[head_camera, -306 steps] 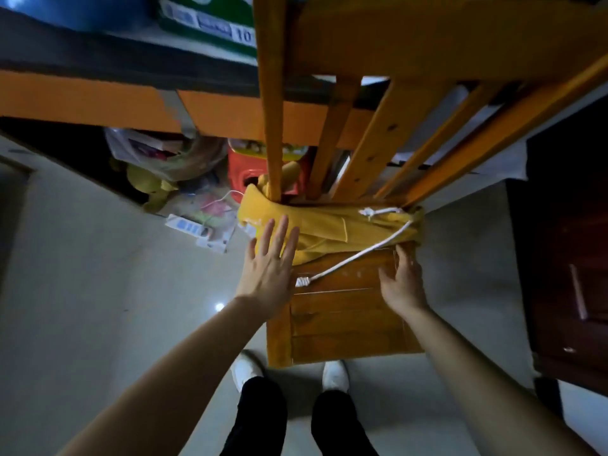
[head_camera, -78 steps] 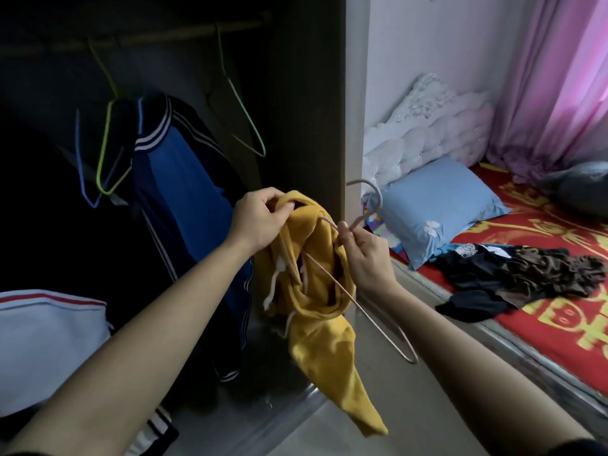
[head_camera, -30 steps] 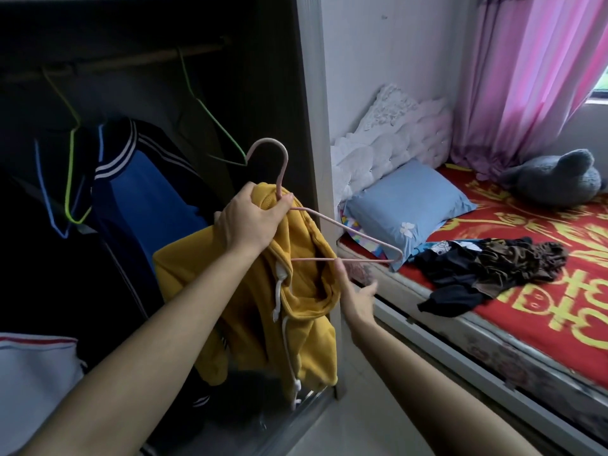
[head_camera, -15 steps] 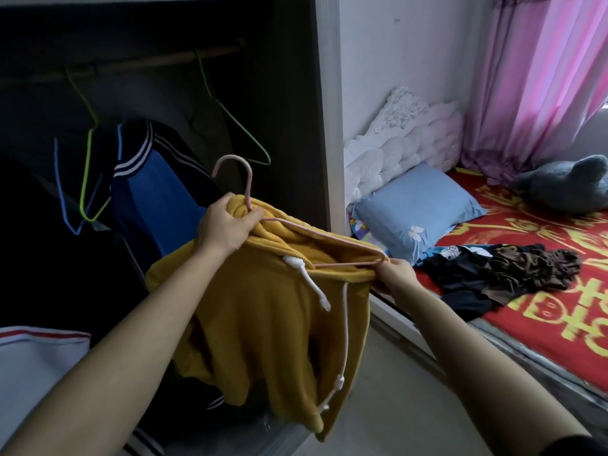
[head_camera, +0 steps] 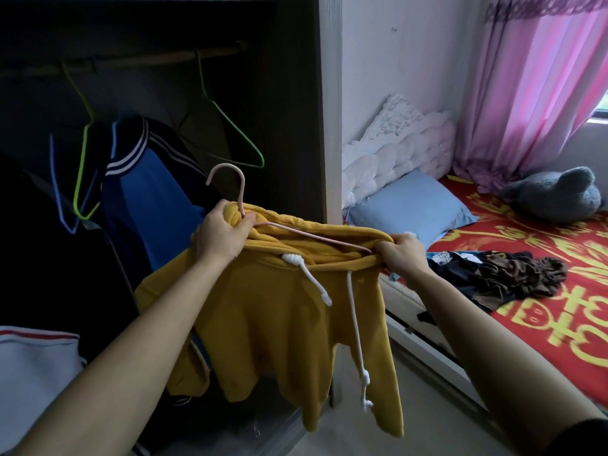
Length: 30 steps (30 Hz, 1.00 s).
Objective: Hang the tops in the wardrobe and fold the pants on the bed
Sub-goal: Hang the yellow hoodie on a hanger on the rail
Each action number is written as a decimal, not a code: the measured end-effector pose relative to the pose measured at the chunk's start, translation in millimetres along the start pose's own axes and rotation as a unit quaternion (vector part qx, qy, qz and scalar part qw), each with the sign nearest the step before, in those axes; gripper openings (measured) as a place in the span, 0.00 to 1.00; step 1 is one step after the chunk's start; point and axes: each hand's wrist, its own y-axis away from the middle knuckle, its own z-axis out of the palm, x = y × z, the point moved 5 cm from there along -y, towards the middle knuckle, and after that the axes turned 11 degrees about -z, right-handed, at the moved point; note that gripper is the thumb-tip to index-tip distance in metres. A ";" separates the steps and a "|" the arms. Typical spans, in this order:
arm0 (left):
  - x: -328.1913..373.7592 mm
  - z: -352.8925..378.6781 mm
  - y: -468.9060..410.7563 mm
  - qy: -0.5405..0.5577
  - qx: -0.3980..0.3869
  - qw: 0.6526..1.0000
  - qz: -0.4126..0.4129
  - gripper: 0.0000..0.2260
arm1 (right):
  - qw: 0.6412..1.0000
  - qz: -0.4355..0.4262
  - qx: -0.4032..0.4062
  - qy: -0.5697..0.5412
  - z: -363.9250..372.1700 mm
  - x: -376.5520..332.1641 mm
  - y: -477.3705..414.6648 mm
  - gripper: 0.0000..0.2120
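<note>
Head view: the person stands at the open wardrobe point(head_camera: 296, 93) with the bed point(head_camera: 543, 340) off to the right. The left grip point(head_camera: 218, 232) is closed round the neck of a pink hanger point(head_camera: 242, 192) together with a bunch of yellow hoodie point(head_camera: 283, 324) fabric, the hook standing up free above the knuckles. The right grip point(head_camera: 403, 258) pinches the hoodie's neck edge at the far end of the hanger arm and pulls it out sideways. So both hands hold the same garment. It hangs in the air between them, in front of the wardrobe opening, with its white drawstrings point(head_camera: 355, 324) dangling.

Inside the wardrobe a rail point(head_camera: 164, 57) runs across the top. It carries a bare green hanger point(head_camera: 262, 161) and, further left, a blue jacket point(head_camera: 154, 205) with striped trim.

As for progress, the hoodie looks threaded onto its hanger and is being squared up on it. The hook is not yet on the rail, so this top is close to done but not hung. Lifting the hook onto the rail beside the green hanger seems the step left for it.

On the bed's red cover lies a crumpled dark pile of clothes point(head_camera: 500, 274), near a blue pillow point(head_camera: 411, 205). Nothing there looks folded. I cannot tell which pieces in the pile are tops and which are pants, so by my reading the folding half of the job is not yet begun.
</note>
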 end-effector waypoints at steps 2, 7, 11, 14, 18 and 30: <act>5.8 0.5 2.0 -0.008 0.017 1.000 0.020 0.13 | 0.999 -0.027 0.005 0.043 -5.3 -9.3 -2.2 0.09; 15.5 19.3 15.4 -0.030 0.019 0.996 0.079 0.13 | 0.989 -0.084 0.002 0.122 -14.3 -26.4 -3.4 0.08; 0.1 34.2 13.6 0.003 -0.055 0.998 0.029 0.20 | 0.986 -0.073 -0.012 0.151 -21.8 -15.9 -2.6 0.08; -6.3 41.9 16.0 0.026 -0.083 0.996 -0.002 0.28 | 0.985 -0.077 -0.016 0.155 -24.3 -12.3 -2.9 0.08; 1.1 43.8 21.6 0.033 -0.048 0.998 0.029 0.26 | 0.984 -0.063 -0.001 0.166 -26.8 -6.4 -6.5 0.08; 21.1 61.7 22.0 -0.162 -0.032 0.981 0.102 0.27 | 0.997 -0.031 0.010 0.073 -23.1 -25.6 -19.8 0.09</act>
